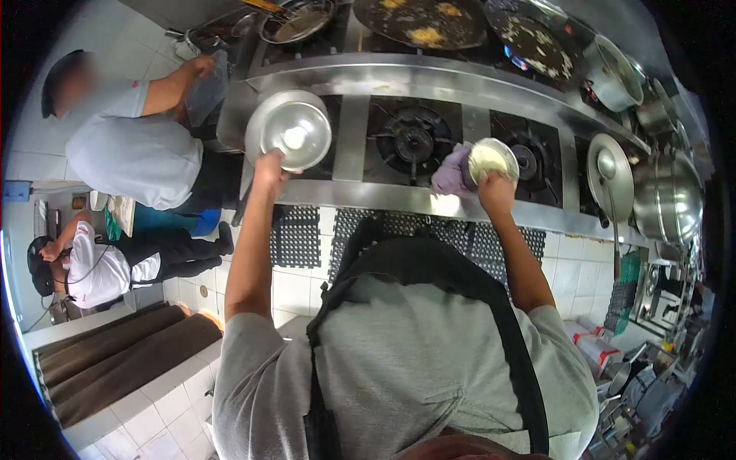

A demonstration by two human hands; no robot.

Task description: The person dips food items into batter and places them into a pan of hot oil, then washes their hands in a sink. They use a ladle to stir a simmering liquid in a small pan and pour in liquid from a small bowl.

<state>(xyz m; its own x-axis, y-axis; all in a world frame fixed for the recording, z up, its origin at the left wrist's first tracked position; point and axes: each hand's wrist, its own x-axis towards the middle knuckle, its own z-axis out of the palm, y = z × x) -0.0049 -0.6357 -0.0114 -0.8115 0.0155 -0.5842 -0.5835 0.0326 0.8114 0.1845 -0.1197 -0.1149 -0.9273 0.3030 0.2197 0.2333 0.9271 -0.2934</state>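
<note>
My left hand (pixel 270 175) is closed on the near rim of a shiny metal bowl (pixel 264 126) over the left end of the stove. A bright pale patch shows inside that bowl. On the right, my right hand (pixel 497 192) grips the near side of a small metal bowl (pixel 512 153) with pale yellow, creamy contents. A crumpled purple cloth (pixel 452 172) lies against the small bowl's left side, at the stove's front edge. Between my hands is a black burner (pixel 414 136) with nothing on it; another burner (pixel 530 157) is partly covered by the small bowl.
At the back stand a wide pan (pixel 452 34) with frying pieces, another pan (pixel 537 46) over a blue flame, and a pot (pixel 613 73). A wok holding a ladle (pixel 606 162) and a large pot (pixel 663 195) stand right. Two people (pixel 134 146) are at the left.
</note>
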